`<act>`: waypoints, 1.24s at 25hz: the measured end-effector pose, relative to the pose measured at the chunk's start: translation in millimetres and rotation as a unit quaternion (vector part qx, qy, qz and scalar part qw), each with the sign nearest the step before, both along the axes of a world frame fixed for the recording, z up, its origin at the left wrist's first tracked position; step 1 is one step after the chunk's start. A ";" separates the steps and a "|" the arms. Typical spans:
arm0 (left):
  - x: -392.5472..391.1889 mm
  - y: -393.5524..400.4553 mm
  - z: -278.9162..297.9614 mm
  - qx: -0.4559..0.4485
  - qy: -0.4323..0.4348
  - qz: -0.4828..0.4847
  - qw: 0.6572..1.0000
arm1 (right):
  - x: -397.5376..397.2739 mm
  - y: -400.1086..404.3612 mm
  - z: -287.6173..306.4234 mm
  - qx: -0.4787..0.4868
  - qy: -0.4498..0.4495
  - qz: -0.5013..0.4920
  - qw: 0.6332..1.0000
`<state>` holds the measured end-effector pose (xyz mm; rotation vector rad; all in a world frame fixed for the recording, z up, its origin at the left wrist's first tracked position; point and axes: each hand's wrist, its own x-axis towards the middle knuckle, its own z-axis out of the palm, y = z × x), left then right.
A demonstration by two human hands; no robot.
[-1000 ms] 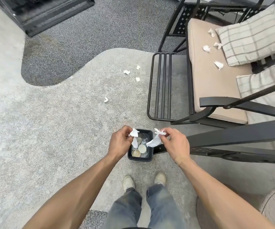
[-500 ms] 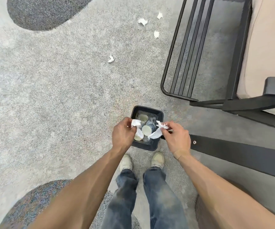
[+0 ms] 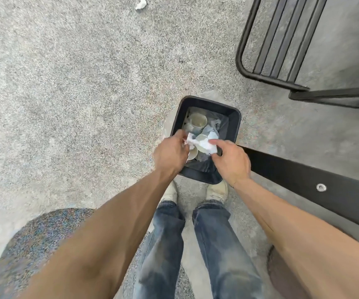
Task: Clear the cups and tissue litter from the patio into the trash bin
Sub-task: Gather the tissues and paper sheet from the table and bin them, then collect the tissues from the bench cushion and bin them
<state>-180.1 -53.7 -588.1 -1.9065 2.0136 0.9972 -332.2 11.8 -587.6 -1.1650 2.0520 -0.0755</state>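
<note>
Holding our left hand (image 3: 170,154) and right hand (image 3: 231,160) low over the trash bin (image 3: 234,120), we pinch a crumpled tissue (image 3: 190,141) in the left and another tissue piece (image 3: 208,146) in the right. A second ago our hands were higher above the bin; now they are at its near rim, so we judge the drop is close. Inside lie cups (image 3: 198,123) and paper. One more tissue scrap (image 3: 140,4) lies far on the patio floor (image 3: 66,83).
</note>
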 end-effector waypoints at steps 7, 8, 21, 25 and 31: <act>4.9 -2.3 13.7 0.003 0.003 -0.003 1.000 | -6.7 -6.6 18.4 0.032 -0.023 0.000 0.999; 7.0 -4.0 22.2 0.002 0.006 -0.003 1.000 | -7.2 -8.2 25.6 0.031 -0.022 0.001 0.999; 52.2 -21.3 252.9 -0.174 0.112 -0.073 0.976 | 5.4 -32.0 270.4 -0.166 0.029 0.082 0.982; 82.4 -29.0 360.2 -0.258 0.136 -0.101 0.951 | 19.0 -42.0 389.9 -0.221 0.110 0.138 0.959; 126.0 -35.6 485.7 -0.347 0.085 -0.138 0.924 | 41.9 -54.5 514.8 -0.309 0.195 0.203 0.909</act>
